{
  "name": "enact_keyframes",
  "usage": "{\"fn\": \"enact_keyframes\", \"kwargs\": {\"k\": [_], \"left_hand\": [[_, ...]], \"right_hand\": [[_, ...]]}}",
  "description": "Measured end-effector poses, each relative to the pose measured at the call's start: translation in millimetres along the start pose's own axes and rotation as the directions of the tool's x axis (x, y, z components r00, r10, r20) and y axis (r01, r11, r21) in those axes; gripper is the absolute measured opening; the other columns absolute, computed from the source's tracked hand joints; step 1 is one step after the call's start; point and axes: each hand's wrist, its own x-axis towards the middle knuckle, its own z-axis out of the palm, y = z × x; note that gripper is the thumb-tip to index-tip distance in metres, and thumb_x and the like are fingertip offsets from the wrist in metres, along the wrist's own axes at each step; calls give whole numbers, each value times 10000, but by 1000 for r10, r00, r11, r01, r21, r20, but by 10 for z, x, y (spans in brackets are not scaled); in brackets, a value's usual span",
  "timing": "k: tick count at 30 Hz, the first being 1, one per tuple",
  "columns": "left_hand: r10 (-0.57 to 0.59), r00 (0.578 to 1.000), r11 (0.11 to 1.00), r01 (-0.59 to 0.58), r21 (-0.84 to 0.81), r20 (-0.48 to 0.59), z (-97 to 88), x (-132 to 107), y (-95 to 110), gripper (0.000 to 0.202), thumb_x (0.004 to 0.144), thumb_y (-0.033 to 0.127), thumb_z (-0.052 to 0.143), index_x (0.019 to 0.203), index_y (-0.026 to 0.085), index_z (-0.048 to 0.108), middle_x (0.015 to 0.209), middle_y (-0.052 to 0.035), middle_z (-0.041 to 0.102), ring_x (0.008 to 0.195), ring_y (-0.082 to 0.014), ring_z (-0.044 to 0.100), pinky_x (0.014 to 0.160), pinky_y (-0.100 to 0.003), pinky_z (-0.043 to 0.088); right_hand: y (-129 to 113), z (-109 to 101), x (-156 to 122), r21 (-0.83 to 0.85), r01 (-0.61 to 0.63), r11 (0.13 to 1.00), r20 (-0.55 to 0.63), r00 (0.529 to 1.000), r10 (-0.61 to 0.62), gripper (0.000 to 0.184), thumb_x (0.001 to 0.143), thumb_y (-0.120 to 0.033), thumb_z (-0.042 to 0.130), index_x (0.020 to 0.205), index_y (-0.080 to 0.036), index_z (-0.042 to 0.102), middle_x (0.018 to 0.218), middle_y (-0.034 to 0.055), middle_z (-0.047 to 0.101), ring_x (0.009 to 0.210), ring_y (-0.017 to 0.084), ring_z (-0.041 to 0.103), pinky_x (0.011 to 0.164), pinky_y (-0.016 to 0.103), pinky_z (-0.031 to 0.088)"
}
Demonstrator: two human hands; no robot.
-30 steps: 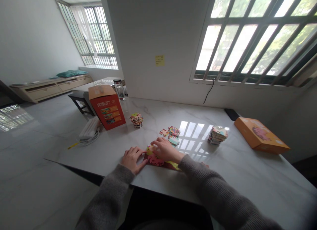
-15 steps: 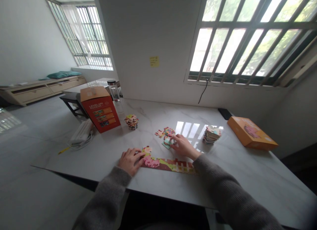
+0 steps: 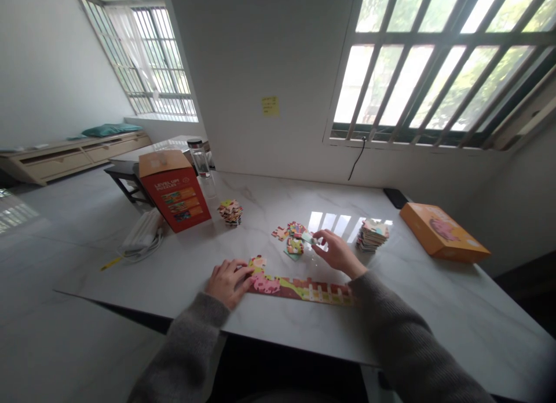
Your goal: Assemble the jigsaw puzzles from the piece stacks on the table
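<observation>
My left hand [image 3: 228, 283] rests flat on the left end of a jigsaw puzzle strip [image 3: 299, 290], whose interlocked pieces show a pink pig and a picket fence. My right hand [image 3: 335, 252] hovers above the white marble table [image 3: 434, 293], its finger and thumb pinching a small puzzle piece [image 3: 307, 237]. Just left of that piece lies a loose cluster of colourful puzzle pieces [image 3: 292, 239]. To the right of my right hand stands a stack of puzzle pieces [image 3: 372, 235]. A smaller stack [image 3: 230, 212] sits further left.
An orange-red "Level Up Puzzles" box [image 3: 176, 197] stands at the table's far left, near a glass bottle [image 3: 198, 158]. A flat orange box [image 3: 443, 232] lies at the right, beside a black phone [image 3: 396, 198]. A white corded object [image 3: 141, 232] lies by the left edge.
My right hand has left the loose pieces, moving up and right with a piece pinched in it. My left hand stays on the strip. The view has shifted slightly.
</observation>
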Motion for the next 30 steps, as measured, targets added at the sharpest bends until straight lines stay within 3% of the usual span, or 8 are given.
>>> {"fn": "enact_keyframes", "kwargs": {"k": [5, 13, 17, 20, 23, 30], "left_hand": [[5, 1000, 1000, -5, 11, 4, 5, -6, -2, 286, 957, 416, 531, 1176, 330, 693, 1210, -31, 649, 1081, -253, 542, 886, -394, 389], [11, 1000, 1000, -10, 22, -15, 12, -8, 1, 265, 957, 390, 544, 1177, 337, 682, 1212, -16, 647, 1077, -249, 544, 882, -404, 384], [19, 999, 999, -18, 30, -26, 15, -5, -3, 264, 956, 394, 545, 1173, 337, 683, 1204, -17, 650, 1071, -245, 544, 877, -395, 388], [24, 999, 999, -23, 27, -23, 10, -2, 3, 266, 957, 394, 541, 1174, 335, 682, 1200, -18, 653, 1067, -243, 545, 875, -393, 388], [14, 1000, 1000, -14, 26, -25, 2, -2, 17, 257, 954, 377, 547, 1166, 329, 684, 1204, -18, 651, 1068, -245, 546, 874, -400, 385], [17, 1000, 1000, -17, 21, -11, 12, -7, -6, 265, 952, 393, 548, 1170, 328, 684, 1210, -22, 650, 1075, -248, 543, 871, -402, 382]], "right_hand": [[244, -111, -125, -179, -51, 983, 35, 998, 58, 238, 885, -268, 632, 1111, -195, 651, 1022, 92, 672, 888, 228, 622, 773, 317, 469], [257, -92, -135, -306, -73, 949, 60, 994, 96, 167, 909, -189, 602, 1052, -197, 688, 1127, 115, 645, 1055, 271, 581, 908, 366, 471], [106, -23, -98, -215, 1, 977, 24, 1000, 4, 204, 926, -167, 566, 1105, -189, 662, 1090, 118, 615, 1021, 257, 584, 907, 375, 492], [-112, 89, -44, -78, 141, 987, 95, 987, -134, 227, 948, -204, 556, 1162, -205, 630, 1115, 103, 609, 1005, 233, 601, 920, 371, 505], [-283, 218, 26, -63, 216, 974, 150, 967, -205, 327, 905, -157, 590, 1228, -205, 604, 1224, 127, 584, 1108, 259, 583, 976, 413, 493], [-362, 327, 126, 36, 266, 963, 195, 944, -267, 388, 813, 28, 497, 1080, -199, 666, 1212, 107, 616, 1215, 241, 555, 1025, 389, 476]]}}
